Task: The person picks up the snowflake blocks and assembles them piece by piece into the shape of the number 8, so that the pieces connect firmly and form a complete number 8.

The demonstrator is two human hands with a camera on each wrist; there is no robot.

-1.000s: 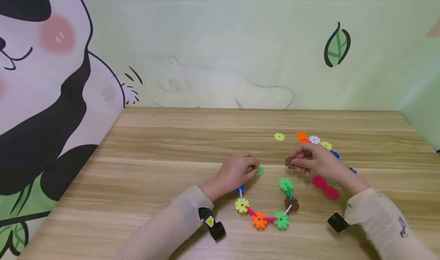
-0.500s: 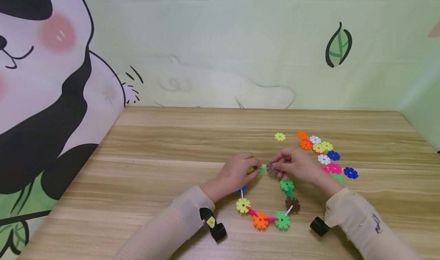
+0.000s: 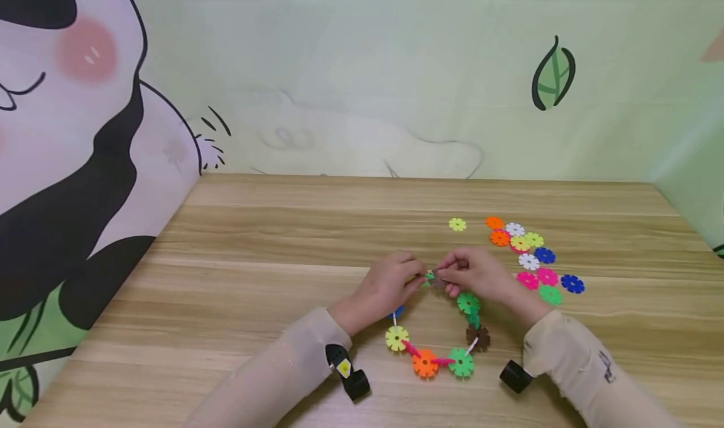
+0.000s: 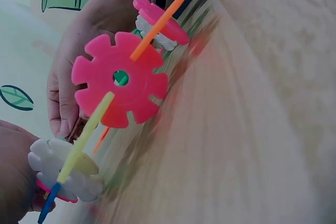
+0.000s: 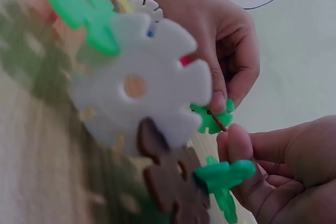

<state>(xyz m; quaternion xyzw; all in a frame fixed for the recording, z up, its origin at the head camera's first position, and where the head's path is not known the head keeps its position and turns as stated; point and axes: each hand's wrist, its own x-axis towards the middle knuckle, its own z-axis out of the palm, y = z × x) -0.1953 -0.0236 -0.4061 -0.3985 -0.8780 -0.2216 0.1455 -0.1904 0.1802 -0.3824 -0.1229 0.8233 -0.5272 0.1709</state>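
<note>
Okay, clock centred where hands meet, 12 toward wall. Nearest: chain of linked snowflake discs [image 3: 461, 363] on wood-grain table [image 3: 237, 246], curving 8 through 6 to 4, orange disc [image 3: 425, 364] at 6, yellow disc [image 3: 397, 339] at 7. Centre: left hand [image 3: 390, 283], at 9, fingers narrow, pinching green disc [image 5: 210, 120]; right hand [image 3: 474, 274], at 3, pinching brown disc [image 3: 438, 282] up against green one; slotted or just touching, can't tell. Farther: blue disc [image 3: 572, 284] at 3, loose snowflake discs [image 3: 528, 262] 2–3, lone pale-yellow disc [image 3: 457, 224] at 1. Wall: leaf drawing [image 3: 553, 79] at 1.
</note>
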